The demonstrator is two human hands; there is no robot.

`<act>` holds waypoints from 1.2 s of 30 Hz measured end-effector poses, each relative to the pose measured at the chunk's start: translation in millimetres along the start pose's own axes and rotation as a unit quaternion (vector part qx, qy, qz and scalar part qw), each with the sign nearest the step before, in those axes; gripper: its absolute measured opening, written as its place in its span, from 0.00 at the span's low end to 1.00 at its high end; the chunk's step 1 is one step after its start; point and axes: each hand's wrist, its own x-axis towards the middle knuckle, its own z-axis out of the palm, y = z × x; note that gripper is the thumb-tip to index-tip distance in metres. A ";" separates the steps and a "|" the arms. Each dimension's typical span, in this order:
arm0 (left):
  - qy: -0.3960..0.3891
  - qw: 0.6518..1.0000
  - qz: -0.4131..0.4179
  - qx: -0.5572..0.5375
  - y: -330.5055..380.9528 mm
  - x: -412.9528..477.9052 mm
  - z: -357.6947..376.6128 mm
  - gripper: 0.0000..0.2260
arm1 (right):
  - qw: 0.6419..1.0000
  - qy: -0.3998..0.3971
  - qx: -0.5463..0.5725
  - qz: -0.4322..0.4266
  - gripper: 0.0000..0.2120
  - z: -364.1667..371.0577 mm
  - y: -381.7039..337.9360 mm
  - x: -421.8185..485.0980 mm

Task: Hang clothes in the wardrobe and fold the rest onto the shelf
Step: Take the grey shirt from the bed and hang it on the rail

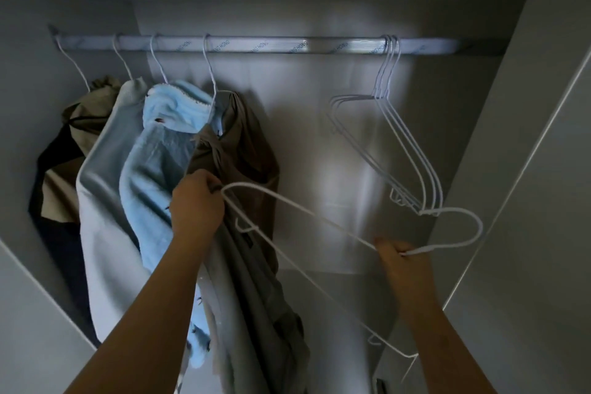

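Note:
I look up into a grey wardrobe with a metal rail (pixel 275 45) across the top. My left hand (pixel 196 206) is closed on a grey garment (pixel 252 313) that hangs down from it, at one shoulder end of a white wire hanger (pixel 307 211). My right hand (pixel 404 257) grips that hanger at its neck, just below the hook, and the hanger lies tilted between both hands. Several garments hang at the rail's left: a light blue one (pixel 160 153), a pale grey one (pixel 102 189) and a brown one (pixel 252 150).
Three empty white hangers (pixel 403 150) hang bunched at the rail's right end, close above my right hand. A dark and tan garment (pixel 60 176) hangs at the far left. The wardrobe's side wall (pixel 518 137) rises on the right. The stretch of rail between the brown garment and the empty hangers is bare.

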 end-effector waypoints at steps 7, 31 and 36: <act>-0.039 0.996 0.038 -0.069 6.2 -8.3 -0.4 0.02 | 0.992 -0.071 -0.102 -0.019 0.28 7.4 14.4 0.2; -0.235 0.908 0.336 0.080 34.7 -64.9 -3.6 0.19 | 0.994 -0.091 -0.041 -0.042 0.22 39.7 -7.4 -16.5; -0.249 0.907 0.336 0.042 38.3 -75.4 14.0 0.12 | 0.994 -0.065 -0.033 -0.082 0.21 38.5 -17.4 -18.1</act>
